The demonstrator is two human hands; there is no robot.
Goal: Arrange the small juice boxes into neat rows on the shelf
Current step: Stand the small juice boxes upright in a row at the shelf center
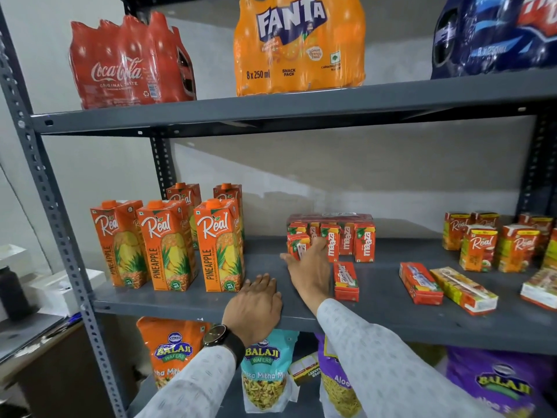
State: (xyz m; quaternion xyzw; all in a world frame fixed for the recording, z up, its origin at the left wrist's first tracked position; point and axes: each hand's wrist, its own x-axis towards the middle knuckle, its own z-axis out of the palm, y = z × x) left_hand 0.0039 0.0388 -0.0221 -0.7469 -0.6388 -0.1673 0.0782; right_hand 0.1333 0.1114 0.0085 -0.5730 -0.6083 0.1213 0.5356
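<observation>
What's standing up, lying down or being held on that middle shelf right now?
Maaza boxes: upright, grouped at the back.
Front-left Maaza box: upright, right hand on it.
Lone Maaza box: lying flat.
Red box: lying flat.
Yellow box: lying flat.
Small Real boxes: upright.
Pineapple cartons: upright.
Left hand: flat on shelf edge, empty.

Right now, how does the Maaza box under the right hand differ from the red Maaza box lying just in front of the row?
The Maaza box under the right hand stands upright at the row's left end; the lying Maaza box is flat on the shelf, apart from the row. The right hand touches the first; nothing touches the second. The first shows its printed front, the second its straw side. Both are small, red-orange cartons.
</observation>
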